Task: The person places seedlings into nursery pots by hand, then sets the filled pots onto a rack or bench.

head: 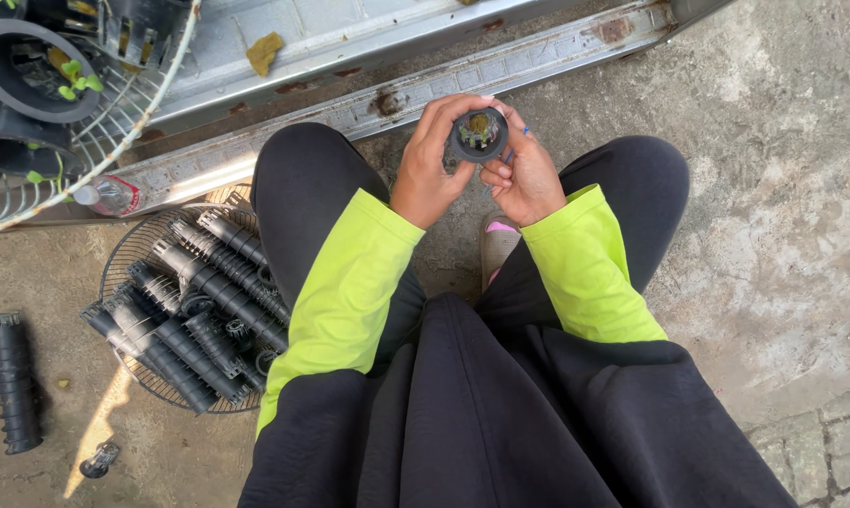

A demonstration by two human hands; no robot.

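Observation:
My left hand (432,162) and my right hand (524,174) together hold a small round black cup (480,134) above my knees. Its open mouth faces me, and a yellowish plug with green bits shows inside. Left fingers wrap the cup's left side and top. Right fingers pinch its right side, and a thin blue object pokes out between them. I sit with black trousers and bright yellow-green sleeves, and one pink-toed shoe (496,245) shows between my legs.
A round wire basket (132,246) at my left holds several stacked black ribbed tubes (209,301). One stack (16,381) lies apart on the concrete. A clear plastic bottle (108,196), a white wire rack (105,122), a metal rail (500,66) and black pots with seedlings (30,66) are further back.

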